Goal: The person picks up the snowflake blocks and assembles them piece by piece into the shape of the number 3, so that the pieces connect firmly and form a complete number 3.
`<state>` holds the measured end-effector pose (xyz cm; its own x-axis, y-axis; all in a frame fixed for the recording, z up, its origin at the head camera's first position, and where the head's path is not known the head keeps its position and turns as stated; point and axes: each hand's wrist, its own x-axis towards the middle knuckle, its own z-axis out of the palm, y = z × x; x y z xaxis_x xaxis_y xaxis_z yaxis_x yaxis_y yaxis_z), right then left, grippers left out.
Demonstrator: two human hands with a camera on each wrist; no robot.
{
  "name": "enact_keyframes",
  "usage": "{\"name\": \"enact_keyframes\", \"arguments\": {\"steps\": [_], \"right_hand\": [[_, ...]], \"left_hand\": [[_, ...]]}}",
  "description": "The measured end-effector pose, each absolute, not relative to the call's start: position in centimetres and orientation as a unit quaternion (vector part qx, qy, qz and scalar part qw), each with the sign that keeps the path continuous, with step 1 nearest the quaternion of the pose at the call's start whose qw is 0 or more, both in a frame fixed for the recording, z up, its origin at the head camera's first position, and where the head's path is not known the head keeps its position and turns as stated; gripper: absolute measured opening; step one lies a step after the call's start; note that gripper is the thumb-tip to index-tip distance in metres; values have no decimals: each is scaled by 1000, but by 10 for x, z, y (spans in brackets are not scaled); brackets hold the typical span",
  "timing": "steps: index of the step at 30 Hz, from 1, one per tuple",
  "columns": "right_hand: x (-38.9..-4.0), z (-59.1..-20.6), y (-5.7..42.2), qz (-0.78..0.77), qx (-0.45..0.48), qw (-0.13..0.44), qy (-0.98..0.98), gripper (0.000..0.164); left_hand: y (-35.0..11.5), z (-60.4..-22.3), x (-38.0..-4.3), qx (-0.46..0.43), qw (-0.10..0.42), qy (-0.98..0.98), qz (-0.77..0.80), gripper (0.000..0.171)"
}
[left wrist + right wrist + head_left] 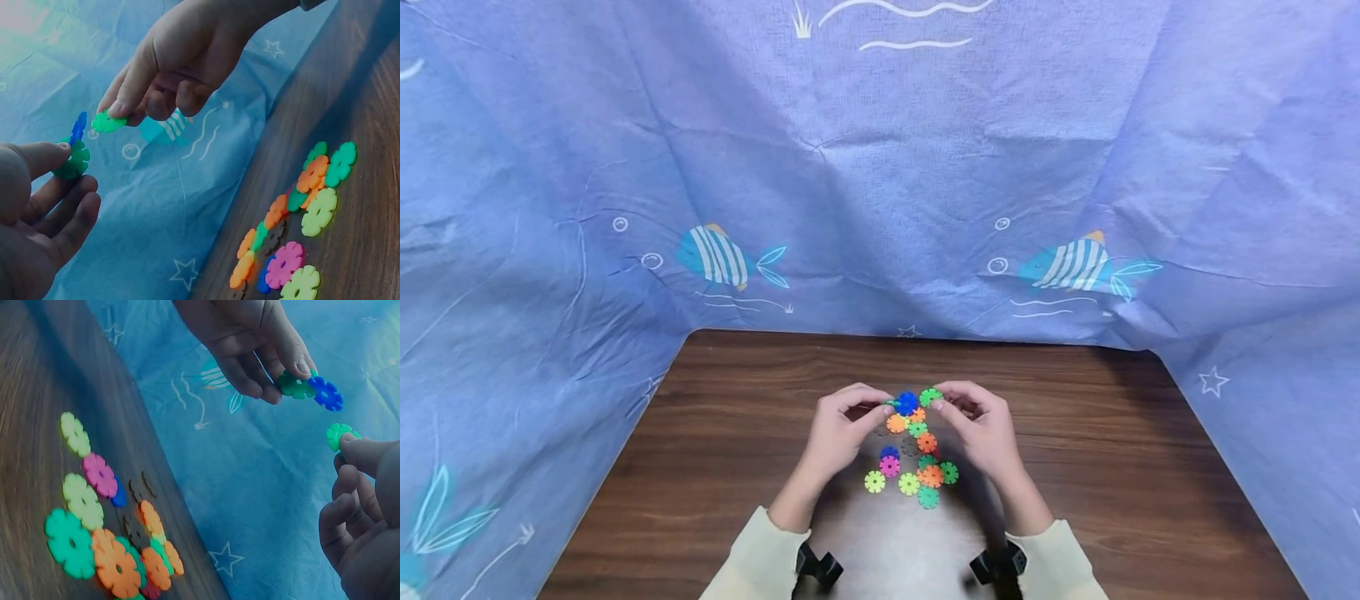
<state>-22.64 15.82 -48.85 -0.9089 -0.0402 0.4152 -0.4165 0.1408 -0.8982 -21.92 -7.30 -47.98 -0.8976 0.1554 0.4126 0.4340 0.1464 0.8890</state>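
My left hand (pixel 846 423) pinches a dark green notched disc (pixel 75 160) between thumb and fingers. A blue notched disc (pixel 327 394) is joined to that green one at an angle and sticks out toward the other hand. A bright green notched disc (pixel 931 397) is pinched by my right hand (pixel 983 425) between thumb and index finger. Both hands are raised above the table, and a small gap separates the blue disc from the bright green one. In the right wrist view, the right hand's other fingers are curled beneath its disc.
Loose notched discs lie in a cluster on the brown wooden table (pixel 737 467), among them a pink one (pixel 889 466), an orange one (pixel 932 476) and a yellow-green one (pixel 875 482). A blue fish-print cloth (pixel 880 167) hangs behind and at both sides.
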Motion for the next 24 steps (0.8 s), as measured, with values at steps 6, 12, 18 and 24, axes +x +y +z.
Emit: {"name": "enact_keyframes", "arguments": {"steps": [6,12,18,24], "right_hand": [[-220,-488,161,632,175,143,-741,19],[-220,-485,164,636,193,137,-734,20],[-219,-481,166,623,223,140,-737,18],[-218,-482,164,617,238,142,-737,18]], "left_hand": [[-70,-477,-215,-199,102,-753,-618,12],[-68,-476,-213,-186,111,-752,-623,14],[-68,-475,-213,-190,114,-753,-619,14],[-67,-474,-212,-199,119,-750,-619,14]]}}
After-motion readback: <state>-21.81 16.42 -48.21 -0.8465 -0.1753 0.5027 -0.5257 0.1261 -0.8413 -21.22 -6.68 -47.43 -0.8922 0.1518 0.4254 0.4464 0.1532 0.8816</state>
